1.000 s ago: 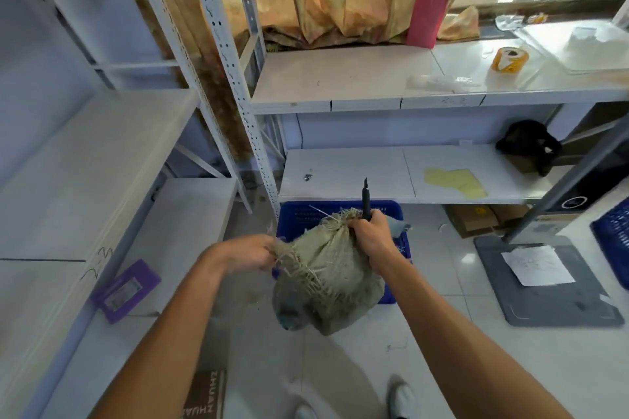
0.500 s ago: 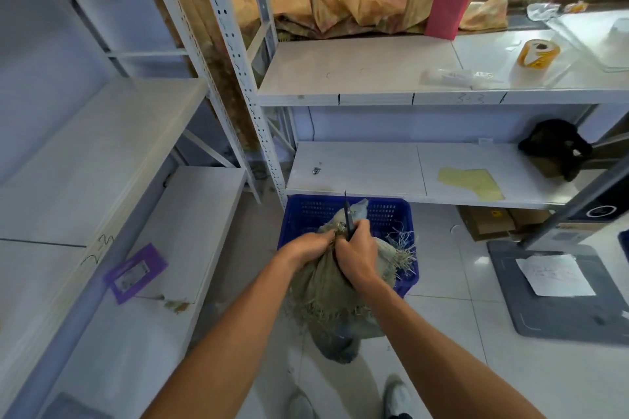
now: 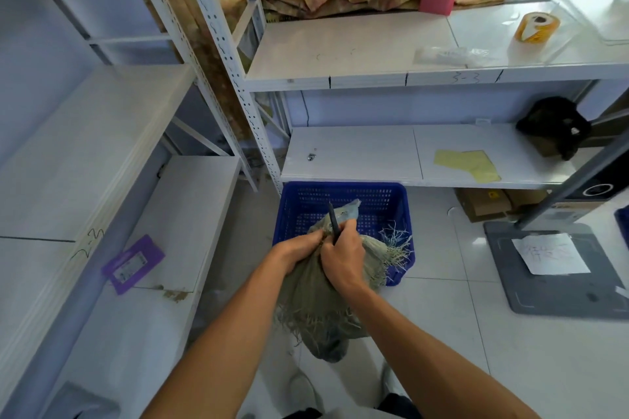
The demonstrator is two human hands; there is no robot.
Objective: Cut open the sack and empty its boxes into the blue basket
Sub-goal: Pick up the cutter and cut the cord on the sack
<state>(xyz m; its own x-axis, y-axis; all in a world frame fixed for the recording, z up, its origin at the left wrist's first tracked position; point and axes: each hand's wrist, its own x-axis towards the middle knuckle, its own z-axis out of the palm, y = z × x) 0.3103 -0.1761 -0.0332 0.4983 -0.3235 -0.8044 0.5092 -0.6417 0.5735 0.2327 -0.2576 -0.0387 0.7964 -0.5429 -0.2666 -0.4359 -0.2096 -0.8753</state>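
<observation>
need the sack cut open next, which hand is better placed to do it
Right. The right hand holds the dark cutter at the gathered top of the sack, above the blue basket. The left hand only grips the sack, so it likely steadies.

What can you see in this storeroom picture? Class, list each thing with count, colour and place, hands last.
blue basket: 1, blue, floor, below lower shelf
sack: 1, grey-green, held above floor, near basket
black tool: 1, black, upright above sack
tape roll: 1, yellow, upper shelf, right
purple card: 1, purple, left lower shelf
yellow sheet: 1, yellow, lower shelf
black bag: 1, black, lower shelf, right end
left hand: 1, grips sack's neck
right hand: 1, grips black tool
</observation>
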